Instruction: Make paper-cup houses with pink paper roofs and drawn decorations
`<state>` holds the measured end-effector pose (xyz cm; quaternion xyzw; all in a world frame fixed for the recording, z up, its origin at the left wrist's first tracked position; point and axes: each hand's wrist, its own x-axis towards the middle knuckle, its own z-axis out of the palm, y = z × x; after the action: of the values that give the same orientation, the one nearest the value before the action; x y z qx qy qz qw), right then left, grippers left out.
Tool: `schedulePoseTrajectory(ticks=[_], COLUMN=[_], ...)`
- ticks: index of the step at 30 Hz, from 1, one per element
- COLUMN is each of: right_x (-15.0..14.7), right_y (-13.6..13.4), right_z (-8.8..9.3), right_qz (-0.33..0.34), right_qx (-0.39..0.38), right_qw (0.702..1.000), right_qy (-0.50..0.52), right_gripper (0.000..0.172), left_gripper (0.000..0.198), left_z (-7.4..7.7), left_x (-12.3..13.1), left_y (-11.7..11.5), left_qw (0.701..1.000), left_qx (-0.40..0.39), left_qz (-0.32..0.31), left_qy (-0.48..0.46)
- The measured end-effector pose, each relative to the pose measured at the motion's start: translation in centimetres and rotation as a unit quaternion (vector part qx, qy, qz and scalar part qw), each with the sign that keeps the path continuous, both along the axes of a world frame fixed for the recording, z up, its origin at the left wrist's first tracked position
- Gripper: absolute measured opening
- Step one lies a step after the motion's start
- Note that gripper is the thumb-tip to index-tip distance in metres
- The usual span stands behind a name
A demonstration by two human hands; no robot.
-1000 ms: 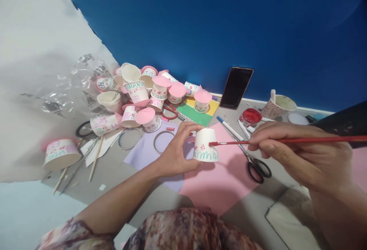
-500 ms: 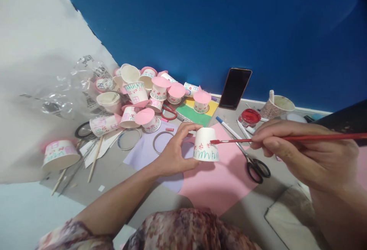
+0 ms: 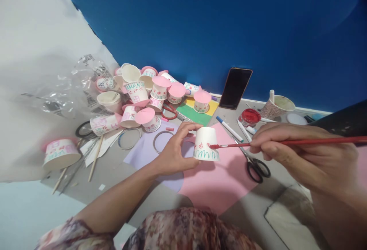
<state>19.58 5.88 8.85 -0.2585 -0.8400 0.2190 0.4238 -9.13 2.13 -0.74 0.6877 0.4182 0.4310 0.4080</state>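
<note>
Everything located off the pink sheet (image 3: 218,192) on the counter (image 3: 114,179).

Left hand (image 3: 173,154): pinching the cup (image 3: 205,137), fingers on its narrow end, thumb under the wide rim. Cup is bottom-up, held above the sheet's left part. Teal zigzag strokes along the rim, red dabs just above them, upper part plain white.

Right hand (image 3: 298,158): pen grip on the brush (image 3: 315,141), over the area right of the sheet. Bristles are red and overlap the red-dabbed side of the cup; can't tell if they touch it.

Around the sheet:
- Left, just beside: lilac sheet (image 3: 137,154) with a ring (image 3: 154,143) on it. More rings and sticks (image 3: 96,158) farther left.
- Far left: lone cup (image 3: 61,154), tipped; plastic bag (image 3: 64,104) behind it.
- Back left: cup pile (image 3: 134,91), many with pink paper discs, some upright, some on their sides.
- Behind: green-yellow card (image 3: 197,118) carrying a pink-topped cup (image 3: 201,106). Phone (image 3: 236,88) farther back, leaning on the blue wall (image 3: 200,24).
- Right edge: black-handled scissors (image 3: 250,161).
- Back right: blue-tipped marker (image 3: 229,129), then red paint jar (image 3: 250,116), then patterned cup (image 3: 269,109) with a white stick in it.
</note>
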Motion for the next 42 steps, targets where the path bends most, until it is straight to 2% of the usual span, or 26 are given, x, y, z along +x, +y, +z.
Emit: schedulePoseTrajectory(ticks=[3,9,25,33,36,40,42], right_x=[-0.11,0.07,0.16,0.67,0.81,0.52,0.28], right_y=[0.07,0.01,-0.1,-0.26,-0.17,-0.07,0.05], right_z=[-0.16,-0.23,-0.38,-0.1,-0.19,-0.29,-0.31], right_qz=[0.007,-0.035,-0.042,-0.094,-0.135,-0.179,-0.187], right_qx=[0.002,0.001,-0.018,-0.022,-0.017,-0.069,-0.103], right_qw=[1.0,0.999,0.999,0.994,0.988,0.976,0.969], right_qy=[0.004,0.015,0.006,0.054,0.069,0.102,0.123], right_gripper=[0.017,0.018,0.015,0.017,0.016,0.013,0.014], left_gripper=[0.081,0.083,0.083,0.081,0.077,0.084,0.082], left_z=[-0.11,-0.11,-0.3,-0.29,-0.03,0.14,0.04], left_x=[0.02,0.11,0.17,0.16,0.24,0.39,0.45], left_y=[0.0,-0.01,-0.06,0.07,0.15,0.3,0.38], left_qw=[1.0,1.0,1.0,0.994,0.986,0.975,0.972], left_qx=[0.002,-0.002,-0.004,-0.048,-0.07,-0.097,-0.101], left_qz=[0.0,0.0,-0.013,0.011,0.012,0.017,0.02], left_qy=[-0.002,-0.007,-0.019,-0.101,-0.154,-0.201,-0.213])
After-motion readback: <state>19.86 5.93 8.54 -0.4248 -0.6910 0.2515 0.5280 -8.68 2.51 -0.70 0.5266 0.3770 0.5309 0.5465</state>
